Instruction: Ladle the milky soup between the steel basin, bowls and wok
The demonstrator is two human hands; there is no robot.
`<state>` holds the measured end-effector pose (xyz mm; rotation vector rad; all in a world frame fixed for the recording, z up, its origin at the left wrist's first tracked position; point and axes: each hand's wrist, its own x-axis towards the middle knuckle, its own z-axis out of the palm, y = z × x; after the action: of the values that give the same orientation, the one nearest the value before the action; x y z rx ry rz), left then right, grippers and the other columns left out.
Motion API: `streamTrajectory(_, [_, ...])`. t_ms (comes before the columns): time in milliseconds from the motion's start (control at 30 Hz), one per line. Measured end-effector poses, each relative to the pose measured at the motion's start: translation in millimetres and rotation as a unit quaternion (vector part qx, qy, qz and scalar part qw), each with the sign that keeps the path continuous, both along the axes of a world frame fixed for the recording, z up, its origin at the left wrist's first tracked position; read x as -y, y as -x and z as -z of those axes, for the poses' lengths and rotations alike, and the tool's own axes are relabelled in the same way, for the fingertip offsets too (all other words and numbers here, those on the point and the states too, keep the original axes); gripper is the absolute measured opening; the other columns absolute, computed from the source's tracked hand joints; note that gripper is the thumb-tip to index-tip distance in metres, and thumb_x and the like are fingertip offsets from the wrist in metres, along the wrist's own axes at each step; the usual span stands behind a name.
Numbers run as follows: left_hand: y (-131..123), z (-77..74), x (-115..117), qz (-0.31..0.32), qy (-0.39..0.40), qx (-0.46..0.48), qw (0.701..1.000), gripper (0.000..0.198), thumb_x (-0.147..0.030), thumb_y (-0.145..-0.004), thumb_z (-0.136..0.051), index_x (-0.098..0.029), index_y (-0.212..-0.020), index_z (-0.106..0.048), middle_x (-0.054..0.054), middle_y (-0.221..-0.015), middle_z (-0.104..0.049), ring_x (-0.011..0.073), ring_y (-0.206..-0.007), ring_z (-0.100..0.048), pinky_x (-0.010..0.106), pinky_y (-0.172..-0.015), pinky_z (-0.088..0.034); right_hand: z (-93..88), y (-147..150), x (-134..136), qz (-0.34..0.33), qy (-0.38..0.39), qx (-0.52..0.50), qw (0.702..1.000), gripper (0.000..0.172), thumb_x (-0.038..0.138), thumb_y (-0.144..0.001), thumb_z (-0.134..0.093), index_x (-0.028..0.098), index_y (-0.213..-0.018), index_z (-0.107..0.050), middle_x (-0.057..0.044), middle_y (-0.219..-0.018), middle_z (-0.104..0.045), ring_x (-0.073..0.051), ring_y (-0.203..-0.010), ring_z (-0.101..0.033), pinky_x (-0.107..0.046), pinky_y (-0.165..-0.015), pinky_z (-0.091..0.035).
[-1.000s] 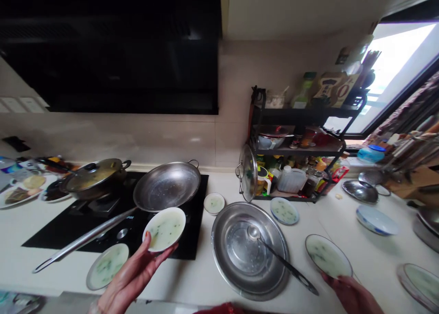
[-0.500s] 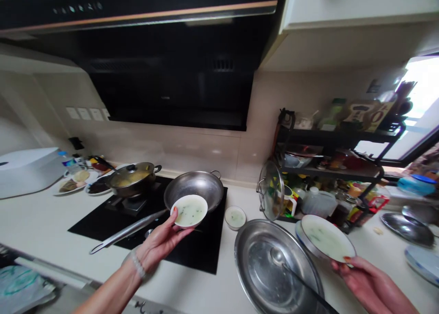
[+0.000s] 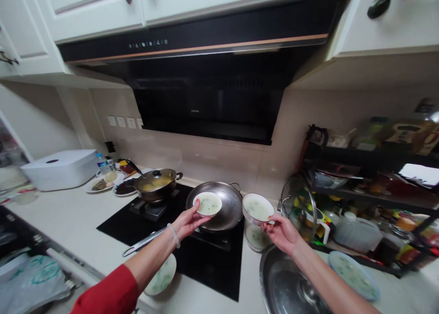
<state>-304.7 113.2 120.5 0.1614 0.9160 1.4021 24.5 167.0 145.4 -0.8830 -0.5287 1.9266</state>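
Observation:
My left hand (image 3: 188, 222) grips a small white bowl (image 3: 208, 205) of pale soup with green bits, thumb over its rim, held up in front of the steel wok (image 3: 226, 213). In my right hand (image 3: 283, 231) is another white bowl (image 3: 256, 208) of similar pale soup, pinched at the near rim. Below that bowl, a third bowl (image 3: 257, 237) stands on the counter, partly covered. One more soup bowl (image 3: 161, 277) sits at the front counter edge, partly behind my left forearm. A large steel basin (image 3: 270, 277) lies beneath my right forearm.
A lidded pot (image 3: 156, 186) stands on the black cooktop (image 3: 212, 259). Plates of food (image 3: 125, 187) and a white box (image 3: 61, 167) are at left. A glass lid (image 3: 297, 204) leans by the spice rack (image 3: 370, 199); a light-blue-rimmed dish (image 3: 353, 275) sits at right.
My right hand has carried its bowl leftward, from beyond the basin to beside the wok. My left hand still holds its bowl. The view has turned left, showing the front bowl and more cabinets.

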Motion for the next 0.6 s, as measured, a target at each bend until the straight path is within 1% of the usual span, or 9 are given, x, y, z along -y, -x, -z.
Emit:
streamTrajectory(100, [10.8, 4.4, -13.9, -0.012, -0.010, -0.025, 1.000, 0.054, -0.021, -0.083, -0.070, 0.001, -0.129, -0.053, 0.023, -0.100, -0.071, 0.0336, -0.088, -0.073, 0.041, -0.067, -0.064, 3.2, 33.2, -18.5, -0.027, 0.024, 0.017, 0.999, 0.040, 0.001, -0.063, -0.061, 0.016, -0.100, -0.058, -0.005, -0.073, -0.063, -0.014, -0.053, -0.058, -0.019, -0.038, -0.046])
streamTrajectory(200, [21.2, 8.1, -27.1, -0.009, -0.006, -0.074, 0.997, 0.052, -0.025, -0.084, -0.070, 0.002, -0.125, -0.054, 0.021, -0.094, -0.071, 0.0311, -0.084, -0.073, 0.041, -0.069, -0.063, 6.4, 59.1, -33.6, -0.040, 0.040, 0.037, 0.998, 0.036, 0.002, -0.067, -0.060, 0.016, -0.100, -0.057, -0.004, -0.074, -0.061, -0.013, -0.054, -0.057, -0.018, -0.038, -0.045])
streamTrajectory(300, [30.3, 11.7, -39.1, 0.000, -0.004, -0.119, 0.993, 0.051, -0.027, -0.083, -0.072, 0.001, -0.121, -0.055, 0.017, -0.086, -0.070, 0.0274, -0.077, -0.073, 0.040, -0.068, -0.063, 11.5, 79.5, -46.7, -0.043, 0.052, 0.066, 0.996, 0.023, 0.003, -0.078, -0.058, 0.013, -0.098, -0.057, -0.003, -0.072, -0.059, -0.011, -0.054, -0.055, -0.017, -0.040, -0.044])
streamTrajectory(367, [34.8, 14.0, -46.9, 0.003, 0.000, -0.143, 0.990, 0.049, -0.028, -0.082, -0.072, -0.001, -0.119, -0.055, 0.013, -0.081, -0.069, 0.0249, -0.071, -0.072, 0.039, -0.065, -0.063, 15.9, 90.5, -55.0, -0.041, 0.061, 0.092, 0.993, 0.011, 0.010, -0.088, -0.057, 0.012, -0.099, -0.058, -0.001, -0.075, -0.058, -0.009, -0.054, -0.054, -0.017, -0.043, -0.045])
streamTrajectory(400, [36.5, 15.1, -50.7, 0.007, 0.004, -0.159, 0.987, 0.047, -0.029, -0.083, -0.072, -0.001, -0.117, -0.055, 0.012, -0.078, -0.069, 0.0241, -0.068, -0.072, 0.038, -0.063, -0.063, 18.0, 95.2, -58.9, -0.039, 0.065, 0.107, 0.991, 0.010, 0.016, -0.092, -0.057, 0.013, -0.101, -0.059, 0.000, -0.078, -0.059, -0.008, -0.055, -0.054, -0.018, -0.045, -0.046])
streamTrajectory(500, [39.6, 18.1, -62.3, 0.024, 0.018, -0.217, 0.976, 0.045, -0.031, -0.081, -0.073, -0.002, -0.111, -0.057, 0.011, -0.075, -0.068, 0.0237, -0.062, -0.071, 0.035, -0.055, -0.062, 23.2, 106.0, -69.4, -0.035, 0.065, 0.157, 0.985, 0.021, 0.030, -0.095, -0.059, 0.015, -0.109, -0.060, -0.002, -0.093, -0.062, -0.010, -0.066, -0.059, -0.023, -0.054, -0.052])
streamTrajectory(600, [40.5, 20.4, -72.5, 0.030, 0.024, -0.282, 0.959, 0.052, -0.034, -0.073, -0.080, -0.003, -0.109, -0.059, 0.012, -0.077, -0.069, 0.0247, -0.060, -0.069, 0.035, -0.050, -0.060, 25.5, 112.5, -77.9, -0.043, 0.054, 0.219, 0.973, 0.028, 0.033, -0.094, -0.061, 0.015, -0.116, -0.060, -0.006, -0.105, -0.063, -0.015, -0.080, -0.064, -0.031, -0.065, -0.056])
